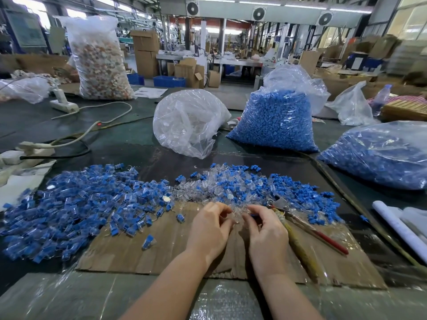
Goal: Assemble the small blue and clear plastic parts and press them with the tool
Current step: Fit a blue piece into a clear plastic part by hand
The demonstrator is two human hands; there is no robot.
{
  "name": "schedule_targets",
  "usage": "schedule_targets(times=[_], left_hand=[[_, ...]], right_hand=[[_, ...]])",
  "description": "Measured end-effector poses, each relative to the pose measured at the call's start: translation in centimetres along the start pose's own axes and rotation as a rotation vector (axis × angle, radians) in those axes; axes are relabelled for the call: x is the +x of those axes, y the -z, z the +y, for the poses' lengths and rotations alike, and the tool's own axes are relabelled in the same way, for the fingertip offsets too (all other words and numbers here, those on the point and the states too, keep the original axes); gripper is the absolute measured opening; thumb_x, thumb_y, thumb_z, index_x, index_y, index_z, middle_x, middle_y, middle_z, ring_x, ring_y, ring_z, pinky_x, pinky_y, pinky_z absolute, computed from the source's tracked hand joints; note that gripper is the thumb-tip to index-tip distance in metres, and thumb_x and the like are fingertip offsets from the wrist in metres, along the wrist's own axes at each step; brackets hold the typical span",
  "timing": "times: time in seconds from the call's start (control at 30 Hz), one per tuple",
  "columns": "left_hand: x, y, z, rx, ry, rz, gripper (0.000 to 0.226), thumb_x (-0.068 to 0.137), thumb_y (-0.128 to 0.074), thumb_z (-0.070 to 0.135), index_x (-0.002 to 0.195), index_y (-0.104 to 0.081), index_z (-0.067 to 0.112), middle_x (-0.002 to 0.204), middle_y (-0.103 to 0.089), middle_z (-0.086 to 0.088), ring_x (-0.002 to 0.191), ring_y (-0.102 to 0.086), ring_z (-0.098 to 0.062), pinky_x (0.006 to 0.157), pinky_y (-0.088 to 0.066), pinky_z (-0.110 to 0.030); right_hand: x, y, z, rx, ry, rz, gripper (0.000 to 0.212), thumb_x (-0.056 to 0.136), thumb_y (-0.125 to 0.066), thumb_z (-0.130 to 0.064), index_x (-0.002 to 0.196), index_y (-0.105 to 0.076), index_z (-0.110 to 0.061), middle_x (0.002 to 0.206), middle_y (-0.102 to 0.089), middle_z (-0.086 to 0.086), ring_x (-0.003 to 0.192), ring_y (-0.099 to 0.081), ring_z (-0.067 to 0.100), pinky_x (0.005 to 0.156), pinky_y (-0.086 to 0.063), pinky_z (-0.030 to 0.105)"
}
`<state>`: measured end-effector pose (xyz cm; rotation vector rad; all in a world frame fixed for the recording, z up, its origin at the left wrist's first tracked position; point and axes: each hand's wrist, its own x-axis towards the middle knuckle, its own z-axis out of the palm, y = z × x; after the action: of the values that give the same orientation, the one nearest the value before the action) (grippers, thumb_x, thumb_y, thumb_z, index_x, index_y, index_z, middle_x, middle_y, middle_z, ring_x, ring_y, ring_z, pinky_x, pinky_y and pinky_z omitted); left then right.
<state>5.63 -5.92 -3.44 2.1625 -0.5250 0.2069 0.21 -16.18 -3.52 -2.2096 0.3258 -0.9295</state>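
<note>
- Across the far half of the cardboard sheet [161, 245], loose blue and clear parts [231, 183] are heaped; finished pieces [76, 204] are piled toward its left edge.
- Beside the right hand [265, 229], the pressing tool [300, 221] is laid, handles running toward the near right corner (nearer that hand).
- Between both hands, a clear part [238, 215] is pinched; the left hand [209, 229] is closed on it too.

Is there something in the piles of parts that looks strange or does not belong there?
Yes. One small pale, cream-coloured piece lies among the blue and clear parts, near the pile's edge by the cardboard sheet. It matches neither colour around it. What it is cannot be told.
</note>
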Motion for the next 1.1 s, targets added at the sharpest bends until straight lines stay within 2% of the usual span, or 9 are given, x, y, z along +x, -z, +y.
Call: schedule_targets(times=[0.13,0.2,0.27,0.43,0.57,0.67,0.83,0.97,1.1], left_hand=[[0.0,-0.1,0.1,0.027,-0.019,-0.058,0.034,0.085,-0.066,0.028,0.117,-0.062,0.021,0.096,-0.052,0.013,0.087,-0.053,0.000,0.082,-0.043,-0.011],[0.0,-0.2,0.1,0.063,-0.013,-0.075,0.032,0.085,-0.066,0.026,0.117,-0.062,0.022,0.097,-0.053,0.013,0.092,-0.052,-0.003,0.089,-0.043,-0.017],[0.0,-0.2,0.0,0.071,-0.011,-0.071,0.028,0.086,-0.065,0.023,0.114,-0.064,0.021,0.099,-0.055,0.011,0.092,-0.051,-0.003,0.088,-0.039,-0.014],[-0.2,-0.1,0.0,-0.021,0.052,-0.050,0.019,0.082,-0.069,0.019,0.100,-0.062,0.021,0.090,-0.061,0.011,0.081,-0.054,0.002,0.072,-0.041,-0.004],[-0.3,0.3,0.2,-0.116,0.113,-0.065,0.023,0.076,-0.075,0.014,0.078,-0.056,0.027,0.075,-0.061,0.012,0.068,-0.056,0.003,0.062,-0.043,-0.004],[-0.3,0.5,0.3,-0.188,0.153,-0.054,0.029,0.073,-0.076,0.005,0.073,-0.056,0.027,0.071,-0.063,0.008,0.064,-0.057,0.001,0.061,-0.044,-0.007],[-0.3,1.0,0.1,-0.238,0.168,-0.049,0.023,0.075,-0.069,-0.004,0.068,-0.061,0.017,0.069,-0.066,0.003,0.064,-0.060,-0.004,0.060,-0.045,-0.008],[-0.3,1.3,0.4,-0.292,0.164,-0.051,0.024,0.075,-0.069,-0.004,0.067,-0.061,0.018,0.067,-0.064,0.003,0.057,-0.056,0.003,0.059,-0.044,-0.008],[-0.4,1.4,0.6,-0.313,0.146,-0.036,0.018,0.079,-0.070,0.005,0.071,-0.061,0.018,0.067,-0.063,0.006,0.058,-0.055,0.007,0.059,-0.043,-0.006]], right_hand=[[0.2,0.2,0.1,0.071,-0.039,0.066,0.016,0.080,-0.068,0.002,0.093,-0.070,-0.008,0.086,-0.063,-0.004,0.080,-0.057,0.007,0.076,-0.039,0.006],[0.2,0.2,0.2,0.074,-0.043,0.061,0.019,0.081,-0.066,0.005,0.096,-0.071,-0.005,0.090,-0.065,0.000,0.084,-0.059,0.010,0.079,-0.039,0.007],[0.2,0.2,0.2,0.064,-0.040,0.043,0.023,0.082,-0.063,0.008,0.101,-0.070,-0.003,0.094,-0.066,0.002,0.087,-0.059,0.012,0.083,-0.041,0.013],[0.1,0.4,0.0,0.023,0.008,0.055,0.025,0.079,-0.063,0.013,0.097,-0.071,-0.001,0.086,-0.062,-0.004,0.078,-0.057,0.009,0.079,-0.034,-0.005],[-0.1,0.4,-0.1,0.012,0.012,-0.055,0.019,0.084,-0.063,0.002,0.095,-0.071,-0.011,0.089,-0.065,-0.005,0.084,-0.060,0.014,0.083,-0.048,0.026],[-0.2,0.5,-0.2,-0.021,0.029,-0.080,0.016,0.084,-0.065,-0.005,0.091,-0.071,-0.017,0.087,-0.065,-0.009,0.082,-0.058,0.013,0.084,-0.046,0.037],[-0.3,0.4,-0.5,0.016,-0.004,-0.079,0.010,0.084,-0.068,-0.011,0.086,-0.070,-0.020,0.077,-0.060,-0.017,0.073,-0.050,-0.003,0.082,-0.046,0.039],[-0.4,0.5,-0.5,0.016,-0.001,-0.063,0.009,0.085,-0.066,-0.014,0.084,-0.066,-0.022,0.074,-0.054,-0.021,0.086,-0.042,-0.021,0.079,-0.043,0.034],[-0.5,0.4,-0.5,0.002,0.007,-0.049,0.017,0.086,-0.064,-0.015,0.081,-0.057,-0.029,0.073,-0.052,-0.022,0.078,-0.045,-0.015,0.077,-0.037,0.028]])
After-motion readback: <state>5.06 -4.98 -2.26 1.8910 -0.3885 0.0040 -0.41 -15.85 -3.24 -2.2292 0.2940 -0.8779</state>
